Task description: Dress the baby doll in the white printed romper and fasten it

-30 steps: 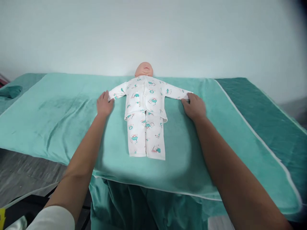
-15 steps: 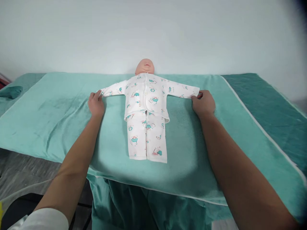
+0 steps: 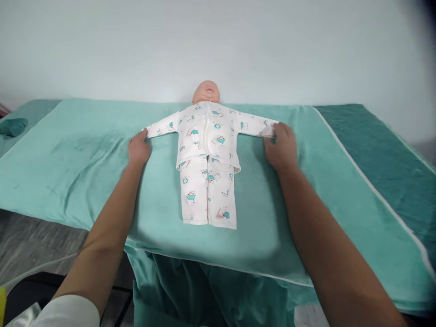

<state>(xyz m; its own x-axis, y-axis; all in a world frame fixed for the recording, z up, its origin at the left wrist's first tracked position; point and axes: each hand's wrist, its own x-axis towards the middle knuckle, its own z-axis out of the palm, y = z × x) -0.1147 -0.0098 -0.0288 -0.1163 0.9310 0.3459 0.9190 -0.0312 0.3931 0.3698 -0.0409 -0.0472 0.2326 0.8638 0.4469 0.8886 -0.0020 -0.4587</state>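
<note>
doll point(image 3: 206, 92) is laid dressed between the hands; each sleeve end is pinched, one by the left hand point(image 3: 138, 148), one by the right hand point(image 3: 281, 146); arms already spread.

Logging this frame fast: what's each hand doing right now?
Left hand: at the doll's sleeve cuff, grip cannot be told.
Right hand: on the other sleeve cuff, grip cannot be told.

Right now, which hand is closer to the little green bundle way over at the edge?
Left. The left hand rests at the doll's sleeve cuff, on the side of the green bundle; the right hand is beyond the doll.
</note>
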